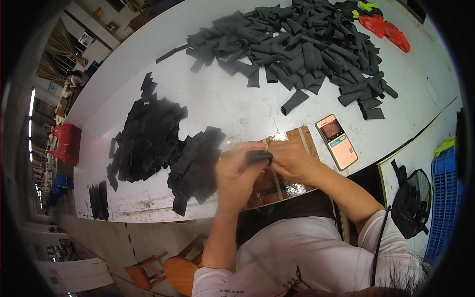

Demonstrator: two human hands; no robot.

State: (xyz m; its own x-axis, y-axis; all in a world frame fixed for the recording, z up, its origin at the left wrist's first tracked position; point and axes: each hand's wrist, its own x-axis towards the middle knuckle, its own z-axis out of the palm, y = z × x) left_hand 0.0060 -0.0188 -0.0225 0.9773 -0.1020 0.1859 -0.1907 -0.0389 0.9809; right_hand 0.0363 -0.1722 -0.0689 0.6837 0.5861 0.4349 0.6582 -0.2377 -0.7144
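Note:
Both my hands meet over a taped brown board (pixel 292 185) at the table's near edge. My left hand (pixel 238 173) and my right hand (pixel 293 159) together grip one dark grey fabric tube piece (pixel 259 157) between their fingers. To the left of my left hand lies a heap of flat black fabric pieces (pixel 163 143). A large pile of rolled dark grey tube pieces (pixel 302 49) covers the far side of the white table (pixel 222 99).
A phone (pixel 337 141) with a lit screen lies right of my right hand. Red and yellow-green items (pixel 383 27) sit at the far right. A small black stack (pixel 99 200) is at the near left corner. A blue crate (pixel 447 198) and black bag (pixel 408 200) stand right; wooden stools (pixel 163 270) below.

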